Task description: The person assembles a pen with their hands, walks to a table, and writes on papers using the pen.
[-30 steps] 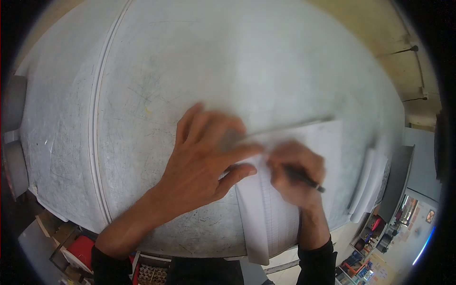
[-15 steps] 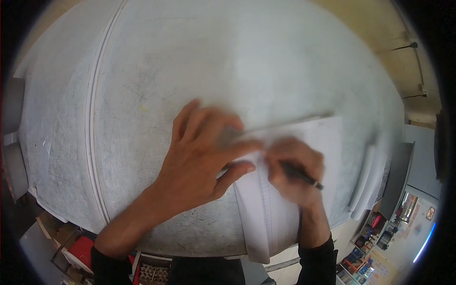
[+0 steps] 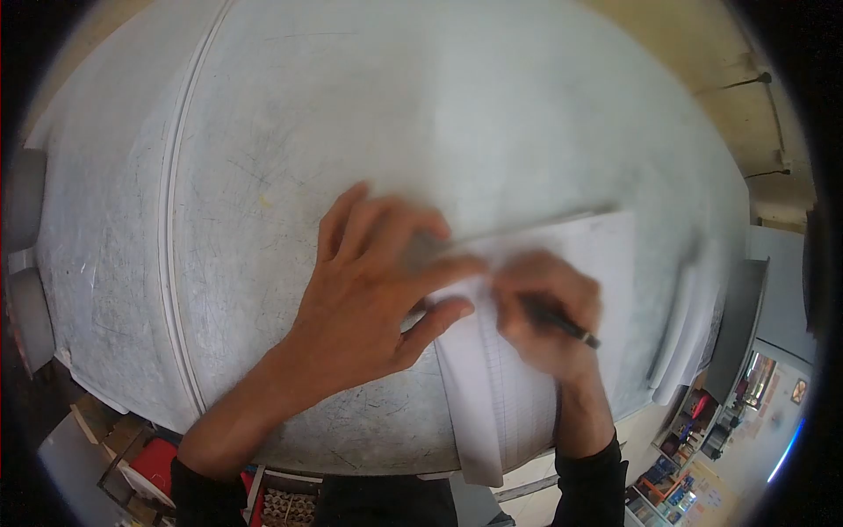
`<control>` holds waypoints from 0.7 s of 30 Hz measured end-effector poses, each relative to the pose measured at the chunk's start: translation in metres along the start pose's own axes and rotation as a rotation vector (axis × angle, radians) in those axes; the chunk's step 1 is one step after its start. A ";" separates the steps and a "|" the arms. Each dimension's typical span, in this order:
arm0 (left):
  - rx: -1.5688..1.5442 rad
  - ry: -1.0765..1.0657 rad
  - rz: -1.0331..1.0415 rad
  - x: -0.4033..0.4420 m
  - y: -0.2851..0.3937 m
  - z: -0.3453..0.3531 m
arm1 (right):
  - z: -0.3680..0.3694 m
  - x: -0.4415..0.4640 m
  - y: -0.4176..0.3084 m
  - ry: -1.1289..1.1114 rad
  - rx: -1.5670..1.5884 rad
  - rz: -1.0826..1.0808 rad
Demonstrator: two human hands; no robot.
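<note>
My right hand (image 3: 549, 307) is closed round a dark pen (image 3: 566, 326), its light-ringed end pointing down to the right. The pen's writing end is hidden behind the fingers. Beneath that hand lies an open ruled notebook (image 3: 606, 255), its left page edge (image 3: 472, 422) slightly raised and reaching past the table's front edge. My left hand (image 3: 364, 294) spreads its fingers at the notebook's upper left, with index finger and thumb over the paper. A blurred grey patch (image 3: 426, 250) shows by its fingertips; what it is I cannot tell.
The scratched grey table (image 3: 290, 114) has a raised seam (image 3: 171, 193) on the left. Rolled or curled white paper (image 3: 680, 342) lies at its right edge. A red object (image 3: 151, 467) and an egg-carton-like tray (image 3: 288, 508) sit below the front edge. Shelves (image 3: 672, 465) hold items at lower right.
Almost nothing differs. The right hand with the pen and the notebook appear a few pixels further right, along with a slight shift of the whole view.
</note>
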State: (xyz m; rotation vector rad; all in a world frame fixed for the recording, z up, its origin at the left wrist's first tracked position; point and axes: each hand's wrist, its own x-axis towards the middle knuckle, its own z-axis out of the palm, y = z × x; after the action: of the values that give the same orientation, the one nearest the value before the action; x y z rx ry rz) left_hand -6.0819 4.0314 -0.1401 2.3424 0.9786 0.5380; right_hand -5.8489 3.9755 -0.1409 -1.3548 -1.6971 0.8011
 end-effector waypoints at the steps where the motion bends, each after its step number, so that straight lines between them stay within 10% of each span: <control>1: 0.003 -0.002 -0.002 0.000 0.000 0.000 | 0.000 0.000 0.001 0.003 -0.005 -0.011; 21: -0.009 0.007 -0.003 0.000 0.000 -0.001 | -0.002 -0.001 0.003 0.029 0.011 -0.026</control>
State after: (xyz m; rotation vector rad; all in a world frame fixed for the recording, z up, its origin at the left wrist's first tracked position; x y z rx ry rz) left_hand -6.0821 4.0322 -0.1396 2.3323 0.9811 0.5482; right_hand -5.8461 3.9749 -0.1428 -1.3288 -1.6823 0.7713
